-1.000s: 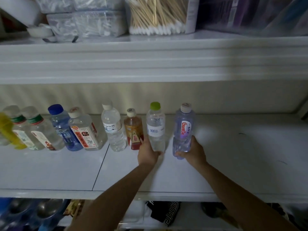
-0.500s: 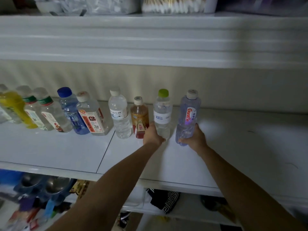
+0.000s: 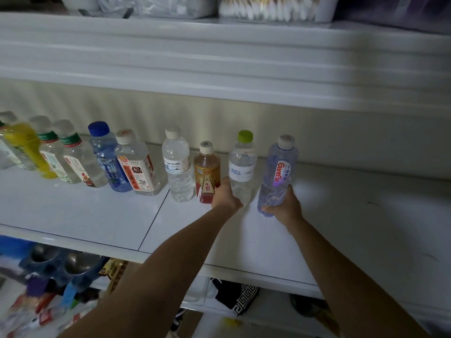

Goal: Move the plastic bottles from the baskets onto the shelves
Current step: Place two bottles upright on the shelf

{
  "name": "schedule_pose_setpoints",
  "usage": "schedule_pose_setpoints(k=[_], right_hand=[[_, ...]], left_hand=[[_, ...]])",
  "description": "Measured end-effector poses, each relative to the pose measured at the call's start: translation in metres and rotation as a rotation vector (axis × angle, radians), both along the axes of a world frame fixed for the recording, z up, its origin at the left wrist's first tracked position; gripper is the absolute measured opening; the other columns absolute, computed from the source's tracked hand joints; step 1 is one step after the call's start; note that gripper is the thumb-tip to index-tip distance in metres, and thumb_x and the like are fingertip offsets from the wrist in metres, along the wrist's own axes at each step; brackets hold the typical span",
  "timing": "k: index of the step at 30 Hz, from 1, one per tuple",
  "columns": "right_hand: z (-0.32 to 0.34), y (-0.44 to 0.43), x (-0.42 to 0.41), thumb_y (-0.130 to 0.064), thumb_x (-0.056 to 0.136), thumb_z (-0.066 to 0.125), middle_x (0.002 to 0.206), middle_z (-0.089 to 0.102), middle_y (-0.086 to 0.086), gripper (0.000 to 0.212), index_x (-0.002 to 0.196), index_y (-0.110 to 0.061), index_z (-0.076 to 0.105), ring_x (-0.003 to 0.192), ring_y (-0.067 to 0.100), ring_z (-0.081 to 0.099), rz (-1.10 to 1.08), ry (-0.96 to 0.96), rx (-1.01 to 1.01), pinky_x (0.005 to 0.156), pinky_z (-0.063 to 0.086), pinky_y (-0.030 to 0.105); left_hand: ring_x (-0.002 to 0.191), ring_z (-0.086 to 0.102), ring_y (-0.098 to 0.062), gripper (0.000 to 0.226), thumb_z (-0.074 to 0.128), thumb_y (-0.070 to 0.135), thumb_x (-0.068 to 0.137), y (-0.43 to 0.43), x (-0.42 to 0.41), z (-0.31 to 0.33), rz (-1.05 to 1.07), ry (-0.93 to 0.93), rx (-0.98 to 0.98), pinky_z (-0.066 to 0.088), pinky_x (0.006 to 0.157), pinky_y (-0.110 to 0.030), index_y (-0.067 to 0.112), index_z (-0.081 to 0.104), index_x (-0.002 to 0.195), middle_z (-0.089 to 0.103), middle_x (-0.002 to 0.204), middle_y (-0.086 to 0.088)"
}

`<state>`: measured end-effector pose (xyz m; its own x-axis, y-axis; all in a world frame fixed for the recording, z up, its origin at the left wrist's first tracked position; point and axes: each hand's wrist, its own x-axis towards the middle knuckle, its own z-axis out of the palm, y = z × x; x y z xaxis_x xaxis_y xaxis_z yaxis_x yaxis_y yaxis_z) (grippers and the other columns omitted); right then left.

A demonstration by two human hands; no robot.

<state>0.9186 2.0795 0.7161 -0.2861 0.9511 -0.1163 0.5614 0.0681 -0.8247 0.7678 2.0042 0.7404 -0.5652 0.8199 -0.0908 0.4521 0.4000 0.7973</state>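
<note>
A row of plastic bottles stands along the back of the white shelf (image 3: 353,228). My left hand (image 3: 225,195) grips the lower part of a clear bottle with a green cap (image 3: 242,164), upright on the shelf. My right hand (image 3: 283,207) holds the base of a bluish bottle with a white cap and red lettering (image 3: 279,172), slightly tilted, at the right end of the row. Left of them stand a small amber bottle (image 3: 207,172) and a clear white-capped bottle (image 3: 177,167).
Further left are a square-sided bottle with a red label (image 3: 136,167), a blue-capped bottle (image 3: 105,152), two green-banded bottles and a yellow one (image 3: 24,145). The shelf above holds cotton swabs (image 3: 266,6) and containers. Below lie blue bowls (image 3: 48,262) and dark cloth (image 3: 239,296).
The view has tilted down and shifted slightly; both hands stay on their bottles at the right end of the row, with no clear movement of the bottles.
</note>
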Motion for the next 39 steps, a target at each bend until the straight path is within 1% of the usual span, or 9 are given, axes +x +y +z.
schedule_pose_setpoints(k=[4,8,10,12,16,20,25,29,39], right_hand=[[0.001,-0.006,0.0,-0.014,0.064,0.085,0.105,0.062,0.002,0.065,0.119,-0.011,0.05,0.089,0.022,0.064,0.015,0.006,-0.033,0.067,0.047,0.022],[-0.011,-0.04,0.015,-0.052,0.063,0.078,0.133,0.053,0.006,0.089,0.135,-0.02,0.039,0.121,0.029,0.052,0.034,-0.269,0.175,0.1,0.044,0.047],[-0.014,-0.058,0.024,-0.062,0.079,0.061,0.158,0.018,0.01,0.092,0.149,-0.02,0.018,0.145,0.03,0.017,0.06,-0.538,0.232,0.117,0.016,0.048],[-0.012,-0.074,0.029,-0.067,0.087,0.043,0.161,-0.006,0.008,0.087,0.152,-0.022,0.008,0.148,0.028,-0.006,0.077,-0.685,0.252,0.118,0.0,0.047],[0.003,-0.114,0.015,-0.071,0.089,0.03,0.161,-0.009,0.007,0.084,0.153,-0.021,0.007,0.147,0.028,-0.01,0.097,-0.82,0.253,0.118,-0.005,0.047],[0.017,-0.171,-0.032,-0.07,0.089,0.029,0.161,-0.005,0.004,0.079,0.153,-0.028,0.008,0.148,0.027,-0.005,0.211,-0.854,0.402,0.118,-0.003,0.049],[0.028,-0.262,-0.148,-0.086,0.059,-0.012,0.162,-0.001,0.003,0.109,0.152,-0.034,0.007,0.148,0.026,-0.002,0.438,-0.812,0.56,0.117,-0.005,0.049],[0.038,-0.334,-0.262,-0.068,0.091,0.028,0.161,-0.005,0.001,0.074,0.152,-0.035,0.002,0.148,0.024,-0.005,0.627,-0.728,0.684,0.117,-0.006,0.048],[0.058,-0.529,-0.523,-0.067,0.092,0.03,0.161,-0.004,0.002,0.077,0.153,-0.032,-0.002,0.148,0.025,-0.003,1.154,-0.54,0.947,0.117,-0.003,0.05]], left_hand=[[0.115,0.055,-0.031,0.065,0.072,0.007,0.079,-0.01,0.004,-0.009,0.014,-0.073,-0.009,0.047,0.097,-0.04,0.008,0.037,0.133,0.055,0.122,-0.012],[0.125,0.05,-0.029,0.089,0.076,0.016,0.078,-0.038,0.007,-0.027,-0.106,-0.028,-0.056,0.043,0.102,-0.038,0.016,0.02,0.146,0.049,0.137,-0.009],[0.127,0.049,-0.029,0.087,0.069,0.029,0.086,-0.055,0.003,-0.031,-0.174,0.098,-0.078,0.043,0.102,-0.041,0.016,0.012,0.151,0.047,0.143,-0.01],[0.126,0.05,-0.028,0.079,0.056,0.04,0.094,-0.074,-0.006,-0.03,-0.225,0.337,-0.102,0.044,0.1,-0.04,0.015,0.01,0.153,0.047,0.142,-0.012],[0.139,0.031,-0.026,0.071,0.029,0.053,0.099,-0.122,-0.038,-0.023,-0.394,0.728,-0.182,0.025,0.114,-0.036,0.011,0.009,0.153,0.031,0.154,-0.011],[0.149,0.0,-0.021,0.083,0.018,0.064,0.095,-0.188,-0.089,-0.012,-0.478,0.884,-0.295,0.003,0.121,-0.039,0.012,-0.008,0.153,0.002,0.162,-0.007],[0.148,-0.012,-0.023,0.083,0.019,0.064,0.095,-0.298,-0.183,-0.003,-0.314,0.948,-0.399,-0.006,0.119,-0.041,0.014,-0.017,0.151,-0.012,0.161,-0.009],[0.147,-0.016,-0.025,0.084,0.023,0.063,0.095,-0.4,-0.262,0.008,-0.12,0.964,-0.489,-0.011,0.117,-0.042,0.015,-0.016,0.152,-0.016,0.16,-0.008],[0.147,-0.016,-0.022,0.088,0.027,0.067,0.092,-0.645,-0.414,0.024,0.518,0.747,-0.677,-0.011,0.118,-0.041,0.017,-0.014,0.152,-0.015,0.16,-0.004]])
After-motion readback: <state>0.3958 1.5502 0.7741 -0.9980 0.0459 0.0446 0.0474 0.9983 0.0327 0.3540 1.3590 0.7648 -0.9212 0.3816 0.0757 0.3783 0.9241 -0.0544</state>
